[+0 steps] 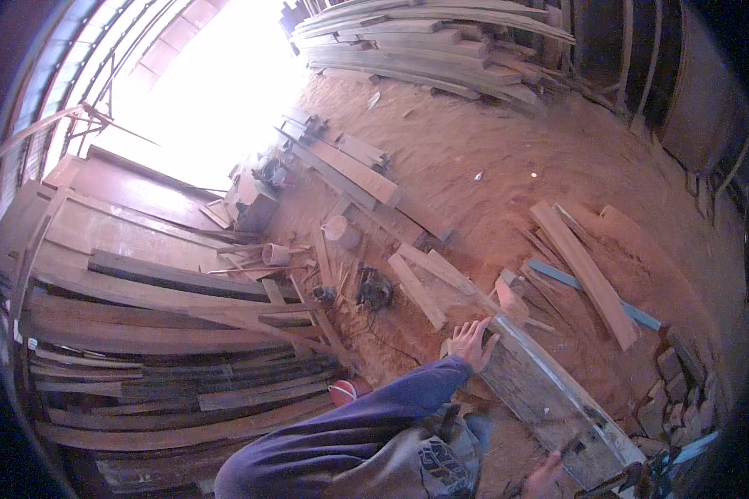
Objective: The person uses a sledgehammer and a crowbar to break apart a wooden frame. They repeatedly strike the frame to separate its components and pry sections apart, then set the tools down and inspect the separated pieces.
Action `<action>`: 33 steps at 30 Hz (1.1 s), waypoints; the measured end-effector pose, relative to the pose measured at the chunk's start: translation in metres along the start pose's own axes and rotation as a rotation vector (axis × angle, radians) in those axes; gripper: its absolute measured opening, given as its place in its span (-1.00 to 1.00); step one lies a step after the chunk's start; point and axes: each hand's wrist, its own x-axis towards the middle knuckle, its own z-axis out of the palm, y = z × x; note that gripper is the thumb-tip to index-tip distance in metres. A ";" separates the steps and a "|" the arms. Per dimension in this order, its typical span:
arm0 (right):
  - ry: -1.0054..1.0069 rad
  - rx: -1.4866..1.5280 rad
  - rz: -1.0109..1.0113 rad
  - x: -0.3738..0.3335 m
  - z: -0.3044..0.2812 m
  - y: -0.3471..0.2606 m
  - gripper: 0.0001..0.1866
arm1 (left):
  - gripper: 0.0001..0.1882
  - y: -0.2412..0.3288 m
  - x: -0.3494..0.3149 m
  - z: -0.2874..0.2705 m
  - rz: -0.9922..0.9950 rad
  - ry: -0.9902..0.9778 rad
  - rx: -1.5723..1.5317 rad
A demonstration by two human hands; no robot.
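Stacked planks (183, 337) fill the left side, lying lengthwise; red bucket (349, 391) sits just beside their right ends; pale bucket (341, 233) stands farther up on the reddish floor (441, 158); left hand (473, 343), sleeve in blue-purple, is at the upper end of the narrow bench (528, 399), fingers extended and slightly parted, thumb out to the side; right hand (543, 476) is low in view by the bench's lower left edge, blurred, can't tell finger state or contact; bench slants down to the right, pale strip (558, 362) along its right edge; loose plank (587, 279) lies beyond, across a blue strip (551, 273).
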 end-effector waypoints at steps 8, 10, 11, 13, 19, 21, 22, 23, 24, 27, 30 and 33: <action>-0.211 -0.151 -0.347 0.004 0.091 0.027 -0.64 | -0.55 -0.009 0.004 0.010 0.068 0.104 0.092; -0.131 -0.166 -0.226 0.005 0.050 0.039 -0.65 | -0.52 -0.016 0.006 0.017 -0.001 0.026 -0.075; -0.086 -0.154 -0.154 0.006 0.030 0.043 -0.65 | -0.48 -0.019 0.006 0.019 -0.017 0.014 -0.084; 0.043 -0.099 0.082 0.003 -0.002 0.044 -0.65 | -0.46 -0.020 0.004 0.022 0.059 0.120 -0.066; -0.108 -0.184 -0.041 -0.040 0.052 0.001 -0.53 | -0.43 -0.012 0.009 0.015 0.049 0.091 -0.075; -0.138 -0.330 -0.105 -0.054 0.090 -0.009 -0.44 | -0.43 -0.010 0.011 0.014 0.053 0.101 -0.034; -0.162 -0.331 -0.103 -0.058 0.100 -0.012 -0.45 | -0.43 -0.009 0.011 0.014 0.058 0.106 -0.021; -0.231 -0.327 -0.067 -0.057 0.101 -0.015 -0.46 | -0.45 -0.009 0.011 0.015 0.103 0.150 0.032; -0.191 -0.297 -0.078 -0.057 0.098 -0.017 -0.48 | -0.45 -0.009 0.010 0.015 0.089 0.133 -0.013; -0.176 -0.265 0.053 -0.049 0.064 -0.025 -0.52 | -0.48 -0.013 0.010 0.017 0.065 0.088 -0.100; -0.085 -0.056 0.264 -0.050 0.051 -0.039 -0.54 | -0.48 -0.016 0.010 0.018 0.115 0.119 -0.146; -0.066 -0.329 -0.048 -0.066 0.099 -0.049 -0.56 | -0.48 -0.016 0.011 0.018 0.100 0.089 -0.096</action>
